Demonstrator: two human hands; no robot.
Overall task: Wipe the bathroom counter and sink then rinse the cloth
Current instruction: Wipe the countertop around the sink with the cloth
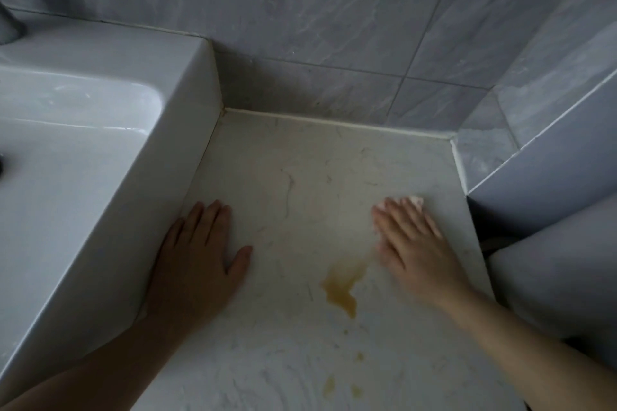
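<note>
The grey tiled wall point(334, 27) fills the top and turns a corner on the right. The room is dim. The white sink point(83, 143) sits on the left. Its left part is cut off by the edge of the view, and only a dark bit of its drain point(1, 163) shows there. The pale marble counter point(300, 170) lies between the side of the sink and the right wall, and it runs back to the wall. A big white rounded thing point(551, 277) sits past the counter's right edge; I cannot tell what it is.

The left hand point(197, 253) lies flat at the counter's left edge, touching the side of the sink. Its fingers are straight and close together, the thumb is out to the side, and it holds nothing. The right hand point(414, 243) is near the counter's right edge and looks blurry. Its fingers are straight and a little spread, pressing down on the cloth point(415, 201).

A yellow-brown stain point(340, 287) lies between the two hands. Smaller spots point(329, 385) of the same colour lie nearer the front edge. The cloth is almost all hidden under the right hand. Only a small pale pink bit peeks out past the fingertips.
</note>
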